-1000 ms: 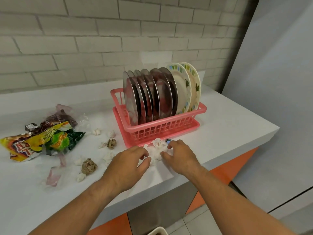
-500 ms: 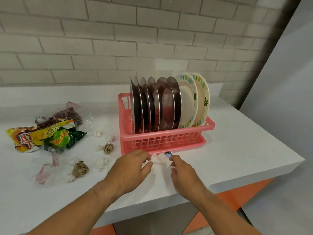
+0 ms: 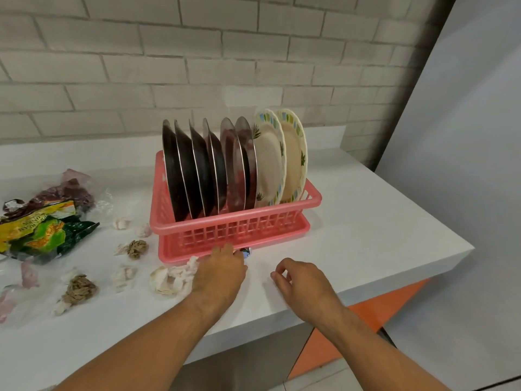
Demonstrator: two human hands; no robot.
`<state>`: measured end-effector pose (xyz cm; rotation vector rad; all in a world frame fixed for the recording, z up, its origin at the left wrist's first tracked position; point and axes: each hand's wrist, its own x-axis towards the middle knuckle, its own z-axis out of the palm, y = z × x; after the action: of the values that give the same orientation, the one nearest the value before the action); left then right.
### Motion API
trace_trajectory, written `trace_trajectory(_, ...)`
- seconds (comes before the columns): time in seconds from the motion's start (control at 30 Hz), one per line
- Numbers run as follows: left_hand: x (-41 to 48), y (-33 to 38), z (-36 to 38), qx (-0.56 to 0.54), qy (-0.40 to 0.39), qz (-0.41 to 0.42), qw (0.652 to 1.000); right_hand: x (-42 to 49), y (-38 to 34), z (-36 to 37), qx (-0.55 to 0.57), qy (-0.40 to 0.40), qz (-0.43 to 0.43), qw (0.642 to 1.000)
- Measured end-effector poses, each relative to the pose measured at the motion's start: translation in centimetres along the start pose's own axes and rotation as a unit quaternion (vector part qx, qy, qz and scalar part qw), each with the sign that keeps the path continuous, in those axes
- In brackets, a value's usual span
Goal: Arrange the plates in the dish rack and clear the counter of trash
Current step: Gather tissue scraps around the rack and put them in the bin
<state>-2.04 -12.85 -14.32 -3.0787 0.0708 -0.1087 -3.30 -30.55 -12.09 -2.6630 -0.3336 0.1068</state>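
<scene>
Fingers [image 3: 222, 251] of the left hand [image 3: 218, 273] reach the front edge of the pink dish rack [image 3: 234, 227], pressing on crumpled white paper [image 3: 173, 279]; whether they grip it I cannot tell. Right hand [image 3: 303, 280], just right of it, hovers loosely curled and empty. Plates [image 3: 234, 162] stand upright in the rack; wrappers [image 3: 42, 230] lie well left on the table [image 3: 366, 221].
</scene>
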Motion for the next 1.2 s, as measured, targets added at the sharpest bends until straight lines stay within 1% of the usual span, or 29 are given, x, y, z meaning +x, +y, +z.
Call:
trace_trajectory(0.13,-1.5,0.1,0.6,-0.017,0.004,0.021,1.0,2.1,-0.4,0.4,-0.008,-0.009,0.003,1.0)
trace_trajectory(0.3,-4.2,0.0,1.4,-0.075,-0.012,0.088,0.993,4.9,-2.8,1.7,0.078,-0.009,0.085,0.993)
trace_trajectory(0.37,-5.0,-0.7,1.4,-0.105,-0.006,0.102,0.989,5.6,-3.7,2.7,0.083,-0.008,0.099,0.992)
trace_trajectory(0.47,-6.2,-2.0,0.7,-0.122,0.013,0.125,0.984,6.2,-4.3,3.9,0.084,0.027,0.119,0.989)
trace_trajectory(0.6,-6.4,-3.8,0.4,-0.118,0.042,0.117,0.985,6.3,-4.6,4.8,0.085,0.067,0.142,0.984)
trace_trajectory(0.73,-6.2,-4.7,-1.8,-0.09,0.087,0.091,0.988,6.2,-4.9,5.0,0.055,0.088,0.134,0.986)
trace_trajectory(0.87,-6.1,-5.5,-3.0,-0.127,0.113,0.053,0.984,5.7,-4.8,4.8,0.012,0.075,0.096,0.992)
trace_trajectory(0.97,-6.1,-5.8,-3.8,-0.177,0.095,0.051,0.978,4.8,-4.7,4.7,-0.015,0.051,0.058,0.997)
trace_trajectory(1.03,-6.1,-6.2,-4.0,-0.235,0.075,0.021,0.969,4.0,-4.8,4.5,0.009,0.036,0.038,0.999)
trace_trajectory(1.1,-6.3,-6.5,-4.1,-0.235,0.058,0.029,0.97,3.3,-5.0,4.4,0.046,0.025,0.033,0.998)
trace_trajectory(1.2,-7.0,-6.9,-3.8,-0.195,0.012,0.053,0.979,2.3,-5.5,4.5,0.112,0.023,0.051,0.992)
